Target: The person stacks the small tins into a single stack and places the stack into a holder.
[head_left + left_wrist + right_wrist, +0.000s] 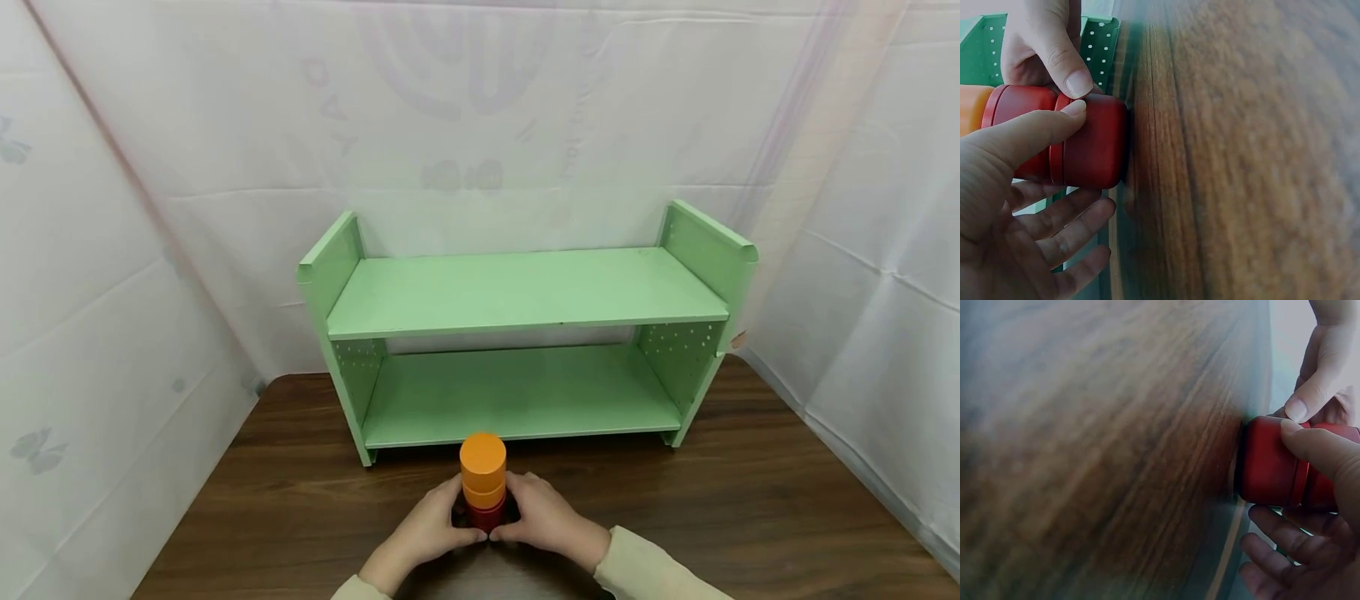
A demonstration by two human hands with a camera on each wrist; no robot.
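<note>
An upright stack stands on the table in front of the shelf, with an orange jar (482, 462) on top and red jars (1094, 140) beneath. My left hand (431, 523) holds the red part from the left, its thumb across the near side and its fingers curved behind. From the right, my right hand (546, 515) grips the same red part, thumb in front. Both thumb tips meet at the lid seam of the lowest red jar (1269, 461). In the left wrist view the stack's base is right at the tabletop.
Behind the stack stands a green two-tier shelf (525, 287) with raised side panels, its lower board (517, 392) close to the jars. Dark wood-grain table (270, 492) stretches to both sides. White patterned sheets (525, 125) hang at the back and sides.
</note>
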